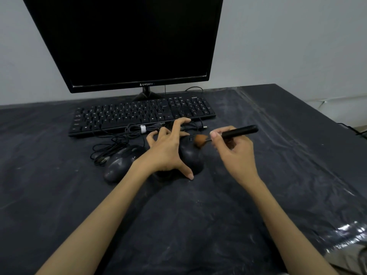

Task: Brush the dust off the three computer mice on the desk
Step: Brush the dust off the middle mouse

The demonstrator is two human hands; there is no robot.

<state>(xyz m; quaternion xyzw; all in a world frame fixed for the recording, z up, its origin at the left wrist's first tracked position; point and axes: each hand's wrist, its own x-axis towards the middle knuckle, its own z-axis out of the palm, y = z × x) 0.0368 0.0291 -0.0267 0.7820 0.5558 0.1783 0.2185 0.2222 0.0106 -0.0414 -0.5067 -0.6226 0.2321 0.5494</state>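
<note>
While the left hand (166,153) spreads its fingers over the rightmost black plastic computer mouse (191,157), thumb set at the near end and fingertips reaching past its far end, the right hand (234,149) pinches the black handle of a small brush with rust-brown bristles (228,134). The bristles touch the far top of that mouse, near its scroll wheel. This mouse lies with its long axis running away from the person, so strokes along its length toward the near end seem the natural move; the brush handle points off to the right. A second dusty grey-black mouse (119,165) lies just left of the left wrist on the dark plastic-covered counter (198,225), beside coiled black cables (127,133); a third mouse cannot be made out, probably hidden under the left hand.
</note>
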